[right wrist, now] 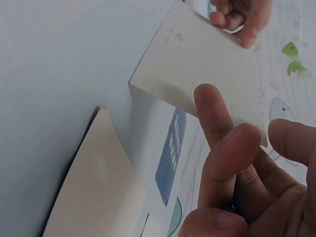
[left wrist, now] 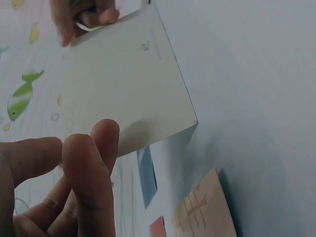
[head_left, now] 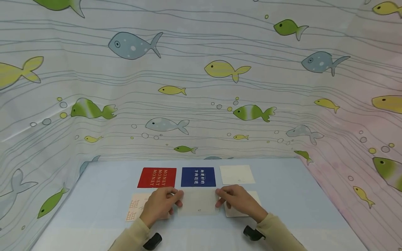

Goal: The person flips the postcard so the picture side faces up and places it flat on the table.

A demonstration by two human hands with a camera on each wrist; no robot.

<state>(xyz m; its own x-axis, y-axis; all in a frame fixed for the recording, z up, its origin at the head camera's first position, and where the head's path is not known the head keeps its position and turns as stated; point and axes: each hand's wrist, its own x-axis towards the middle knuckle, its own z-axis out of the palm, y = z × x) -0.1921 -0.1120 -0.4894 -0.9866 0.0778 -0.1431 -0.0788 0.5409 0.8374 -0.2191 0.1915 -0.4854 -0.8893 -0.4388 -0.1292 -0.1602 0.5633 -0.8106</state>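
Observation:
Between my two hands is a plain off-white card [head_left: 198, 202] with a tiny printed mark near its lower edge. My left hand [head_left: 160, 204] grips the left edge between thumb and fingers. At the right edge, my right hand [head_left: 239, 199] pinches the same card. A shadow lies under the card in the left wrist view, and it looks raised off the table. Below my left hand lies a card with orange characters [head_left: 133, 208], partly hidden by that hand. A cream card [head_left: 237, 212] lies partly under my right hand.
Behind the hands lie a red card with "MONEY" lettering [head_left: 146, 177], a dark blue card with white characters [head_left: 190, 177] and a white card [head_left: 237, 174]. They rest on a pale blue table [head_left: 88, 195]. A fish-patterned curtain [head_left: 194, 101] surrounds the table's back and sides.

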